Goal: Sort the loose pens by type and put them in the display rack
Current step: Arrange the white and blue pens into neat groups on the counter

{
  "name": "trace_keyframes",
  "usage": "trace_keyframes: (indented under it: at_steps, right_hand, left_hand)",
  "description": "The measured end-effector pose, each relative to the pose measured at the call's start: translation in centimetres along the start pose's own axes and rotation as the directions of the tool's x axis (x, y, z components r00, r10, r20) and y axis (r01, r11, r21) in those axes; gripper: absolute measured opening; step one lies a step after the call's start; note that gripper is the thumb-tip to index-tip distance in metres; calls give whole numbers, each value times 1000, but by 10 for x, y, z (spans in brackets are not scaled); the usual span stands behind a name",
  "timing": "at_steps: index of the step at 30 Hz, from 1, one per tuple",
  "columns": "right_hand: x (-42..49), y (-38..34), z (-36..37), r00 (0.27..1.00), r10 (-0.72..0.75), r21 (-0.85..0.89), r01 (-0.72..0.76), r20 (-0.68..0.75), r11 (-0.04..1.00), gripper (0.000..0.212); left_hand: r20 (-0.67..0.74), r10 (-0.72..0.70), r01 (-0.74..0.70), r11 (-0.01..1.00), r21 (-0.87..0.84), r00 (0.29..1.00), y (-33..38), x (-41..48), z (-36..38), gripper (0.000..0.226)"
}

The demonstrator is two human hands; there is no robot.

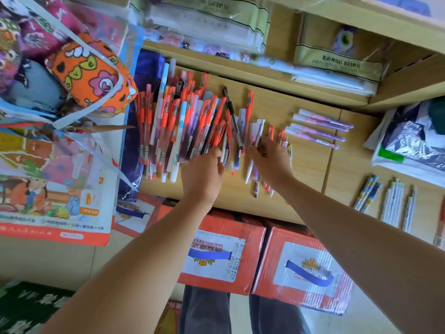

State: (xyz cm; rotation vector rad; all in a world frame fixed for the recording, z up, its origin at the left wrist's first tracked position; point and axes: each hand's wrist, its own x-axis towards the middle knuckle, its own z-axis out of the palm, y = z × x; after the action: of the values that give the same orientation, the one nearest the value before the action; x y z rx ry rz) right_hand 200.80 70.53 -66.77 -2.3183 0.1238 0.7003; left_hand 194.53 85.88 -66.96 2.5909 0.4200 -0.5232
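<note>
Head view — pens (183, 126), long axes near-to-far.

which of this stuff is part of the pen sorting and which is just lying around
Part of the job:
red pen pile, left hand at its near edge
white pens, at the right hand
black pen
purple pens, grouped apart
striped pens, far right

Just lying about:
orange pouch
red cartons
picture pack
plastic bag
</note>
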Motion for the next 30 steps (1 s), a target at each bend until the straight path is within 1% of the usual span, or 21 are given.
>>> trace_keyframes:
  at_steps: [4,7,9,11,12,15,17,18,21,24,25,27,30]
  right_hand:
    - [0,12,-8,1000,2,28,-2,7,1000,29]
    - [0,19,-13,1000,8,59,-9,24,998,23]
    - [-3,21,-16,999,4,41,-6,42,999,22]
    - [-5,23,-19,998,9,30,-11,65,999,26]
    - [-5,24,-20,997,16,28,-18,78,999,26]
    - [-7,25,-23,993,37,17,-39,111,999,16]
    - [-9,24,-24,990,42,19,-45,135,999,14]
    - [-10,23,-25,988,42,19,-45,145,999,14]
    - [-14,20,-28,980,62,14,-65,189,998,17]
    - [-18,14,-33,971,64,45,-76,231,996,15]
    - [-19,12,-36,968,60,52,-75,245,996,16]
    - [-23,7,-40,961,56,102,-86,272,991,23]
    - [-34,2,-48,955,31,283,-119,296,952,29]
  left_hand:
    - [-7,-82,83,993,80,997,13,10,1,7]
    - [16,-78,74,980,186,997,21,15,2,16]
    - [38,-81,72,976,203,996,21,15,2,29]
    - [52,-81,71,983,167,995,19,13,2,40]
    - [58,-72,64,989,137,996,17,12,1,41]
    - [84,-24,19,998,63,996,12,4,-5,40]
    - [88,-4,5,1000,-13,996,10,-3,-9,41]
    - [83,-22,27,998,-61,996,10,-6,-11,42]
    - [42,-136,141,976,-163,990,13,-15,-17,43]
    - [-15,-167,161,966,-200,986,15,-26,-20,42]
    - [-38,-159,148,968,-202,986,16,-30,-20,41]
    - [-61,-68,54,977,-205,996,17,-37,-17,33]
    - [10,100,-96,974,-207,995,24,-50,-11,26]
